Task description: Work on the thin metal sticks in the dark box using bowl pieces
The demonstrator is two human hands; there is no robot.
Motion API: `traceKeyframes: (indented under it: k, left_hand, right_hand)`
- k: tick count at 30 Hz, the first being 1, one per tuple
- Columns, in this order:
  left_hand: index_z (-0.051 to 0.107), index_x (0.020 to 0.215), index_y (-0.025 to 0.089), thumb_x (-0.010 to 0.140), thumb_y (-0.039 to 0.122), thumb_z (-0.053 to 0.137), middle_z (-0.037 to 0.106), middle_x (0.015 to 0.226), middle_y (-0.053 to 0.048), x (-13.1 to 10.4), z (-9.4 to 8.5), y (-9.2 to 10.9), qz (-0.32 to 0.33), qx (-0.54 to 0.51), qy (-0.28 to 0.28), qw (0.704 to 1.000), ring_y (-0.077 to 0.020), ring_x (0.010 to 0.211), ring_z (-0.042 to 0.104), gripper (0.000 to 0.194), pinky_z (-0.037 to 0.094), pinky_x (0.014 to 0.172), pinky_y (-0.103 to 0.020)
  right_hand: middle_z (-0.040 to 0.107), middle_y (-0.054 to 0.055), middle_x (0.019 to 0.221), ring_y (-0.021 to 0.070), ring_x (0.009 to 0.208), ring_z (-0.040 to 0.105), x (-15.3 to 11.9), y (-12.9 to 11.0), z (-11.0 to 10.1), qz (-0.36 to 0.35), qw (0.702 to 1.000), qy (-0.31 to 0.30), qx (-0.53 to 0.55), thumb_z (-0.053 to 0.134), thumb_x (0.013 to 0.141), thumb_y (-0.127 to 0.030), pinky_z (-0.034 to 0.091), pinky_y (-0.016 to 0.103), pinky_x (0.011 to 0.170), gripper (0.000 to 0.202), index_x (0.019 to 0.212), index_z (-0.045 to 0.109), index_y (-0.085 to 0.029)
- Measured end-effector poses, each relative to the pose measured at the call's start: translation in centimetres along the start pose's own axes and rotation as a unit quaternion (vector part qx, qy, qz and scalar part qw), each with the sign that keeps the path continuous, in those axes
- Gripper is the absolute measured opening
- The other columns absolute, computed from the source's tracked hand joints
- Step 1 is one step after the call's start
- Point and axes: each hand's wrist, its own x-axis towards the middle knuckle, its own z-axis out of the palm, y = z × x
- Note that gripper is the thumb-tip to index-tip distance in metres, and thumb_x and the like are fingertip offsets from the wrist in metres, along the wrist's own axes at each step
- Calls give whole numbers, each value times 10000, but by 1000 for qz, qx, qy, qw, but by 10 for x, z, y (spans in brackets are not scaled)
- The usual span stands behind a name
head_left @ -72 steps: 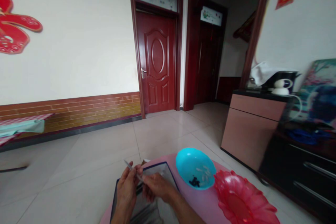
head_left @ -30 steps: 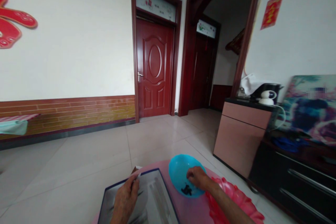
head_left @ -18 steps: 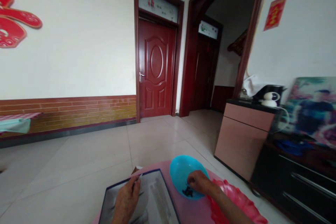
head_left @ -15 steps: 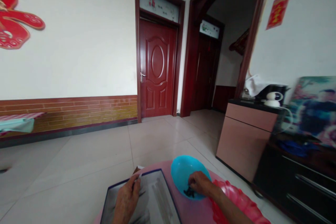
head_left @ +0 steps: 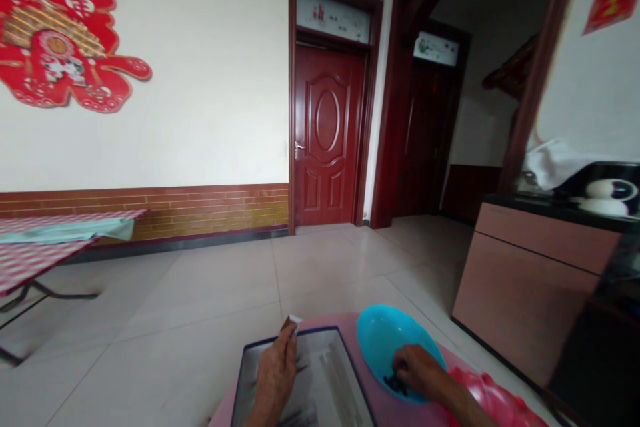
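"So, where is that right hand just now?"

"Down inside the blue bowl, fingers bunched close above the small dark pieces, which lie toward the bowl's near side. Whether it has one pinched, I can't tell; the knuckles hide the fingertips."

"And the left hand?"

"Over the left part of the shallow tray, the one with the dark blue rim. Thumb and fingers are drawn together on a slim pale thing. Only a tip of it pokes out, too little for me to name it."

"What's in the tray, then?"

"Dark streaks across its pale floor, some of them close by the left hand."

"And all that sits on what?"

"A pink table. The bowl stands just to the right of the tray, and beyond the bowl, further right, there's a red dish with a petal-shaped edge."

"Anything behind?"

"Tiled floor, then a closed red door."
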Motion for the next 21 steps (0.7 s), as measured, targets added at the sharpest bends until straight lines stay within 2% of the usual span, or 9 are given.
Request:
traceKeyframes:
  k: [3, 6, 11, 15, 21]
  left_hand:
    - [656, 1057, 198, 861, 368, 338, 709, 681, -33, 0, 1, -2, 6, 0, 5, 1000, -177, 585, 649, 410, 469, 569, -251]
    - [659, 1051, 212, 855, 385, 341, 729, 763, -40, 1, 2, -6, 5, -1, -5, 1000, -188, 647, 672, 411, 478, 598, -258]
    - [657, 1054, 243, 838, 398, 364, 721, 698, -21, 2, 3, -11, 7, -7, -19, 1000, -195, 618, 670, 396, 482, 585, -254]
    - [663, 1036, 255, 827, 389, 383, 726, 726, -15, 3, 3, -12, 4, -18, -14, 1000, -194, 644, 678, 374, 487, 577, -244]
    - [674, 1009, 249, 819, 382, 403, 712, 666, -14, 3, 3, -9, -5, -10, -7, 1000, -197, 597, 668, 357, 480, 561, -246]
  right_hand:
    - [731, 47, 759, 196, 727, 642, -3, -2, -4, 7, 1000, 0, 0, 496, 602, -70, 410, 261, 644, 298, 710, 734, -215]
    - [729, 48, 757, 185, 721, 639, -4, -5, -7, 18, 1000, 3, 0, 503, 608, -74, 413, 247, 646, 281, 723, 731, -192]
    - [735, 24, 731, 161, 695, 648, -5, -10, -12, 26, 1000, -5, 9, 502, 596, -70, 419, 215, 624, 293, 715, 739, -195]
    - [738, 13, 727, 160, 705, 656, -4, -13, -17, 19, 1000, -6, 17, 491, 608, -73, 434, 213, 645, 308, 721, 746, -204]
    - [740, 25, 760, 163, 721, 654, -4, 0, -32, 29, 999, 17, 3, 473, 589, -40, 437, 214, 651, 346, 742, 745, -189]
